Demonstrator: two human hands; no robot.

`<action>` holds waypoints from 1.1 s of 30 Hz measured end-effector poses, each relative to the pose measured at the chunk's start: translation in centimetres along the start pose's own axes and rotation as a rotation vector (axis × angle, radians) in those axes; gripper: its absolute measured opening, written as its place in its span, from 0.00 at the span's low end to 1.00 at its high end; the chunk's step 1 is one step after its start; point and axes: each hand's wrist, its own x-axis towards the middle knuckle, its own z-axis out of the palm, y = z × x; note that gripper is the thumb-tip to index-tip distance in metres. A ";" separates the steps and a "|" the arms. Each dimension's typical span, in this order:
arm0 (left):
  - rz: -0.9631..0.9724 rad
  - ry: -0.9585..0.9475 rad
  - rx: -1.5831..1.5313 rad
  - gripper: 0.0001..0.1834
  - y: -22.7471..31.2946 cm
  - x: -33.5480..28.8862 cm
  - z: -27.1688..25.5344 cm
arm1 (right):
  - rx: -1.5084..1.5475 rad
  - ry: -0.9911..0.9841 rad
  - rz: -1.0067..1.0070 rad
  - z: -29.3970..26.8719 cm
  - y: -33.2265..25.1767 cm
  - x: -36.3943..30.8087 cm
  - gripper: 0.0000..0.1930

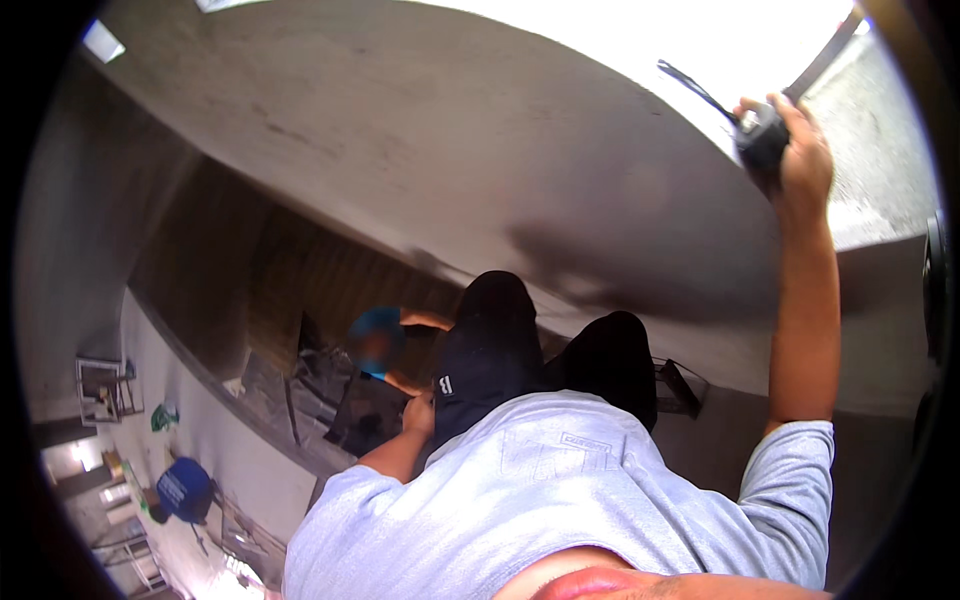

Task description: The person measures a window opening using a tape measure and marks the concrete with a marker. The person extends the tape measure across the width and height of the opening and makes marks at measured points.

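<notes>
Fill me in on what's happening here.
The person's right hand holds up a black tape measure beside a bright opening. The left hand is low, beside the black trousers; its grip is unclear. Below, a co-worker in blue has both arms extended toward the person's legs.

I have the right hand (803, 155) wrapped around a black tape measure (763, 138), up near the pale wall's (600, 165) upper edge, a dark strip (695, 88) jutting from it. My left hand (418, 413) is low beside the black trousers (490, 345), near another person (366, 347) in blue.
</notes>
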 end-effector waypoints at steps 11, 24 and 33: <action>-0.084 -0.040 0.097 0.19 7.1 -4.5 -4.9 | -0.067 0.118 0.066 -2.1 0.7 -1.0 0.21; -0.306 -0.205 0.196 0.22 10.4 -3.1 -6.4 | 0.089 -0.147 0.070 -3.6 0.2 -0.9 0.21; -0.378 -0.586 0.340 0.31 4.1 2.9 -1.3 | 0.025 -0.046 0.075 -1.3 -0.1 -1.6 0.15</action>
